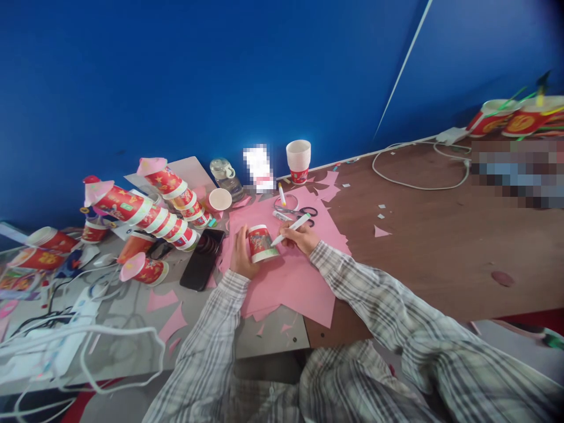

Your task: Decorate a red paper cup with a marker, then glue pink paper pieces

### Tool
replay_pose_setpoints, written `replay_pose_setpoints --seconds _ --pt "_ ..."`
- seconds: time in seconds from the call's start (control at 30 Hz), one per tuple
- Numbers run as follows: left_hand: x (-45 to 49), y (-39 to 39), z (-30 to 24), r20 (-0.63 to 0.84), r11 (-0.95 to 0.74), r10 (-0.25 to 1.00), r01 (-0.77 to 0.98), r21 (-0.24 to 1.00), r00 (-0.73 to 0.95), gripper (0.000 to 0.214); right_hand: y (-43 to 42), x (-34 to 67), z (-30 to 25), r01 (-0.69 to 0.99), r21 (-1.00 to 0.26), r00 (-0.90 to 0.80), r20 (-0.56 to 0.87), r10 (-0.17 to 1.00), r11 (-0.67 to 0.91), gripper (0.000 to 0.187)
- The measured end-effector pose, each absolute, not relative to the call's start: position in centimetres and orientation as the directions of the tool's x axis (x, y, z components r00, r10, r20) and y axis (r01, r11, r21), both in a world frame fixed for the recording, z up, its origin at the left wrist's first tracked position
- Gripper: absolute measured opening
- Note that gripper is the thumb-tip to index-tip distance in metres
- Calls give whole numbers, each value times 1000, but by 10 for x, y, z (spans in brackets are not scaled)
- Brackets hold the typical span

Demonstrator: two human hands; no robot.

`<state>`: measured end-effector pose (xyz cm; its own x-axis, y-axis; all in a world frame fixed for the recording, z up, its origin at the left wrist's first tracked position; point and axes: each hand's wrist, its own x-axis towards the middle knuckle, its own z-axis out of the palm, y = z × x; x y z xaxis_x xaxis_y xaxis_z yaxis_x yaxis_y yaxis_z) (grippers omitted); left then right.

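Note:
A red patterned paper cup [261, 242] stands upside down, slightly tilted, over pink paper sheets [291, 288]. My left hand [242, 252] is wrapped round its left side. Pinched in my right hand [300, 236] is a white marker [291, 229] with a green end, its tip at the cup's right side. Just behind my right hand lie dark-handled scissors [306, 212], a roll of clear tape [285, 203] and a second marker [282, 194] with a yellow end.
Stacks of red cups with pink paper tops [132, 205] lean at the left, near a black phone [202, 258]. A water bottle [227, 176] and stacked white cups [298, 155] stand by the blue wall. White cables [123, 335] loop at front left; pink scraps lie around.

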<state>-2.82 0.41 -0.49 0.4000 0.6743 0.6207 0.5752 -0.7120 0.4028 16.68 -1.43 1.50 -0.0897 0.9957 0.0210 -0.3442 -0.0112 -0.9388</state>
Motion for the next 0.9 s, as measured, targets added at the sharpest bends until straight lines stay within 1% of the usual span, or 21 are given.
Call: replay_pose_setpoints --seconds 0.07,0.2,0.23,0.33,0.37,0.5,0.53,0.67,0.7,0.8,0.83,0.9 --pt "-28 4 -4 623 -716 670 575 396 405 74 -14 167 15 -353 -936 -40 29 999 13 24" --pt "-28 5 -4 628 -712 668 590 381 400 75 -15 165 15 -325 -945 -174 22 985 -36 26" --pt "-28 5 -4 629 -712 668 590 382 399 76 -15 164 16 -333 -943 -165 28 986 -29 27" --pt "-28 5 -4 624 -713 671 581 393 401 75 -16 164 18 -366 -930 -43 59 997 39 29" --pt "-28 5 -5 621 -713 672 581 394 404 75 -17 164 19 -362 -931 -32 64 997 48 29" --pt "-29 5 -6 615 -710 670 600 369 414 78 -19 163 21 -295 -956 -185 56 981 -1 29" --pt "-29 5 -6 619 -710 667 606 359 415 78 -19 163 22 -288 -957 -188 59 980 2 29" --pt "-29 5 -7 622 -703 668 619 349 408 75 -20 164 23 -298 -951 -41 97 994 81 29" --pt "-29 5 -7 618 -703 671 618 352 410 75 -20 163 23 -293 -953 -50 98 994 79 29" --pt "-29 5 -6 625 -714 659 609 345 418 78 -21 163 23 -269 -963 -161 73 984 27 28" --pt "-28 5 -6 634 -718 652 608 339 417 78 -21 163 23 -271 -962 -164 69 984 22 28" --pt "-28 5 -6 642 -720 646 609 332 414 76 -21 163 23 -294 -955 -98 77 992 45 28"
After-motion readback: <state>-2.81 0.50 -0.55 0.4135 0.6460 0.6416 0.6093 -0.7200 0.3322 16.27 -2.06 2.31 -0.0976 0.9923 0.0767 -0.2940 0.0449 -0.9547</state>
